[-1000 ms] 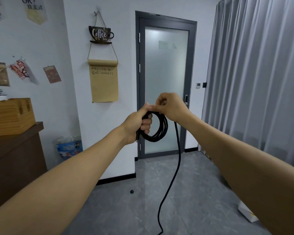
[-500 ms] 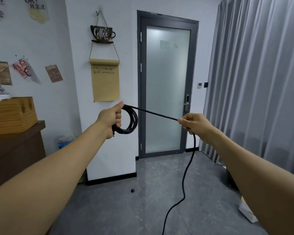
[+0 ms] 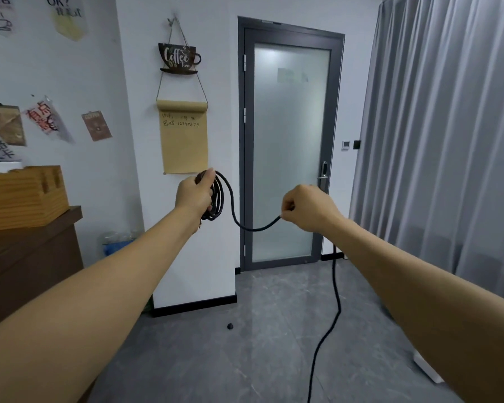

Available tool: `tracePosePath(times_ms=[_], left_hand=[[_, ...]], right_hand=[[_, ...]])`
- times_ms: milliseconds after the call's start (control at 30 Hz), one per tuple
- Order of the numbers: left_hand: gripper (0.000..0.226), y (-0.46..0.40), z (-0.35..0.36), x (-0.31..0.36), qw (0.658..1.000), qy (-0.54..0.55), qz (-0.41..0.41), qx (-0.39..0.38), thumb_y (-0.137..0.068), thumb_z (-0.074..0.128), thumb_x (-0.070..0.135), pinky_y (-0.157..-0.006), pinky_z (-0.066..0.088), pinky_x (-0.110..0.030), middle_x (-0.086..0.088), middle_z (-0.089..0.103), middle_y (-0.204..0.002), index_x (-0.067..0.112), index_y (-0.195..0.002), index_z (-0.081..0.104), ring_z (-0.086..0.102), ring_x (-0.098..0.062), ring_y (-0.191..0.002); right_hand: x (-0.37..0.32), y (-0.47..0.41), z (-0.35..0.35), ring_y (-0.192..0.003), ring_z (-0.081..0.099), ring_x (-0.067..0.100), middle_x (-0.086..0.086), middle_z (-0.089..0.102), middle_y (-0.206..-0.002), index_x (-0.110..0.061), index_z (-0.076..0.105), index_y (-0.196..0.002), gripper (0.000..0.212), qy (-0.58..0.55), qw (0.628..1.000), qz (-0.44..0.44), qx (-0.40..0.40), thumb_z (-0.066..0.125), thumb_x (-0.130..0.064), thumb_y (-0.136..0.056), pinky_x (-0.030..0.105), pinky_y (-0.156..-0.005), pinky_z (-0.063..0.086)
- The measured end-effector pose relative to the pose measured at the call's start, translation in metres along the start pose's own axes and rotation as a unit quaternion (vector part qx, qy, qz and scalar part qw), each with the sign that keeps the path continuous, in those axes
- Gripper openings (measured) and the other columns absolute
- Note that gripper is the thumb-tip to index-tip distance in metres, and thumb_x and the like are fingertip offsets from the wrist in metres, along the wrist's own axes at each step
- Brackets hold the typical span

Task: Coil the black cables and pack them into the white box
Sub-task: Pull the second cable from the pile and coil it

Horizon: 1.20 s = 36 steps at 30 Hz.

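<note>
My left hand [image 3: 194,193] grips a small coil of black cable [image 3: 217,199] held up at chest height in front of the white wall. From the coil a slack length of the cable sags in a curve to my right hand [image 3: 306,207], which pinches it between thumb and fingers. Below my right hand the rest of the cable [image 3: 329,330] hangs down and trails across the grey floor to the bottom edge of the view. A white box corner [image 3: 428,370] shows on the floor under my right forearm, mostly hidden.
A frosted glass door [image 3: 291,146] stands ahead, with grey curtains [image 3: 448,141] to the right. A dark wooden counter [image 3: 26,257] with a wooden organiser [image 3: 24,196] is at the left. A small black object [image 3: 230,326] lies on the floor.
The cable between my hands was taut half a second ago and now sags. My right hand has moved in toward the coil. My left hand still holds the coil.
</note>
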<state>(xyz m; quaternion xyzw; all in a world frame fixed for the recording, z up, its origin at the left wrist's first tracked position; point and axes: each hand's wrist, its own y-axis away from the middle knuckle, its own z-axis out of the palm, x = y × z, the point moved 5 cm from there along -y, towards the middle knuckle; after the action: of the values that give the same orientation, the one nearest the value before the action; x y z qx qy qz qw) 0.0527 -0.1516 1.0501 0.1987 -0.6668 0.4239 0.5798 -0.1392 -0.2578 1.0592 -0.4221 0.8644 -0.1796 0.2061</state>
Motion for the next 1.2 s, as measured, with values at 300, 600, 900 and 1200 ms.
tracePosePath(times_ms=[300, 600, 900, 1200], left_hand=[[0.039, 0.005, 0.020, -0.006, 0.995, -0.093, 0.023, -0.028, -0.096, 0.046, 0.041, -0.053, 0.032, -0.027, 0.001, 0.040, -0.062, 0.016, -0.067, 0.040, 0.038, -0.016, -0.053], [0.046, 0.033, 0.049, -0.007, 0.970, -0.136, -0.004, -0.201, -0.094, 0.042, 0.052, -0.052, 0.038, -0.020, -0.001, 0.051, -0.062, 0.012, -0.072, 0.052, 0.046, -0.014, -0.053], [0.047, 0.059, 0.069, -0.015, 0.939, 0.021, -0.124, -0.319, -0.091, 0.035, 0.061, -0.047, 0.036, -0.017, 0.009, 0.032, -0.052, 0.020, -0.070, 0.041, 0.031, -0.007, -0.045], [0.044, 0.059, 0.065, -0.009, 0.927, 0.118, -0.146, -0.324, -0.092, 0.040, 0.055, -0.040, 0.029, -0.013, 0.012, 0.028, -0.044, 0.017, -0.071, 0.045, 0.025, -0.002, -0.036]], right_hand=[[-0.037, -0.003, 0.001, -0.064, 0.051, 0.010, -0.010, 0.056, -0.066, -0.012, 0.066, -0.074, 0.013, -0.117, 0.988, -0.074, -0.074, 0.068, -0.019, -0.084, 0.024, -0.062, 0.044], [-0.040, -0.005, -0.006, -0.057, 0.045, 0.011, -0.001, 0.054, -0.063, -0.005, 0.068, -0.080, 0.019, -0.190, 0.978, -0.073, -0.053, 0.070, -0.024, -0.084, 0.017, -0.052, 0.036], [-0.018, -0.004, -0.013, -0.052, 0.042, 0.005, -0.005, 0.051, -0.058, -0.010, 0.061, -0.073, 0.027, -0.264, 0.964, -0.010, 0.002, 0.080, -0.028, -0.071, 0.010, -0.048, 0.034], [-0.007, 0.011, 0.005, -0.062, 0.045, 0.005, -0.007, 0.051, -0.073, -0.011, 0.056, -0.100, 0.042, -0.203, 0.978, -0.033, -0.039, 0.070, -0.044, -0.079, 0.018, -0.057, 0.037]])
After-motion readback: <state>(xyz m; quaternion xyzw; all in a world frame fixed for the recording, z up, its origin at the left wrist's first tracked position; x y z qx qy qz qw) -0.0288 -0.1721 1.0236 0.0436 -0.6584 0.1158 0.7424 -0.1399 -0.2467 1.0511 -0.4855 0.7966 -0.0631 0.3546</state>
